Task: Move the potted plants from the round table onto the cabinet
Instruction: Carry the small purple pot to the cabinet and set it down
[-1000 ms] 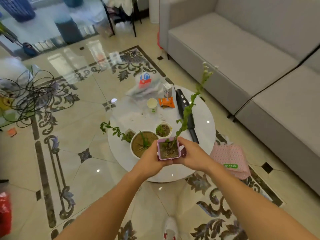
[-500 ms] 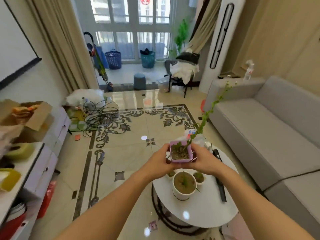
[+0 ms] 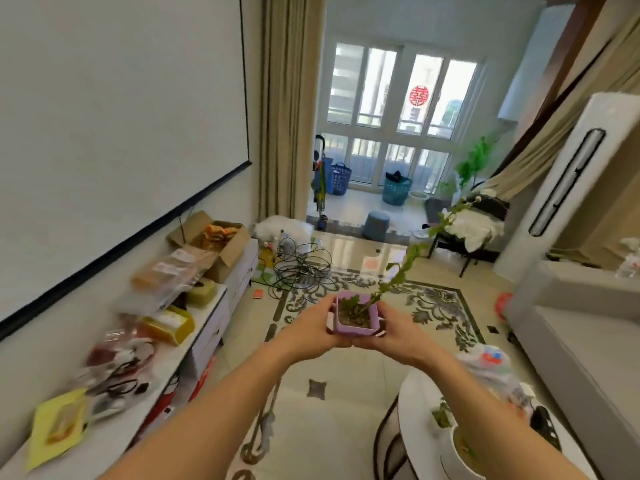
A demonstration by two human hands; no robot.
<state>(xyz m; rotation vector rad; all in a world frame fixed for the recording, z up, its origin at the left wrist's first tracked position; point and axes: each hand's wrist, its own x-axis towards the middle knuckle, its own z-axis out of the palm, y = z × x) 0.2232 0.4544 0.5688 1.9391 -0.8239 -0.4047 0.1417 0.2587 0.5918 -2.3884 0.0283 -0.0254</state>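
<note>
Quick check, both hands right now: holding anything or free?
Left hand: closed on the left side of the purple pot.
Right hand: closed on the right side of the same pot.

bright windows (image 3: 398,98) light a patterned tile floor (image 3: 346,403), beige curtains (image 3: 291,109), grey sofa (image 3: 588,358).

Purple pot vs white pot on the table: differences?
The purple pot is small and square, held in the air between the left hand and right hand; the white pot is round, bigger, standing on the round table. Purple's stem is tall and leaning; white's plant is low. Both hold soil.
</note>
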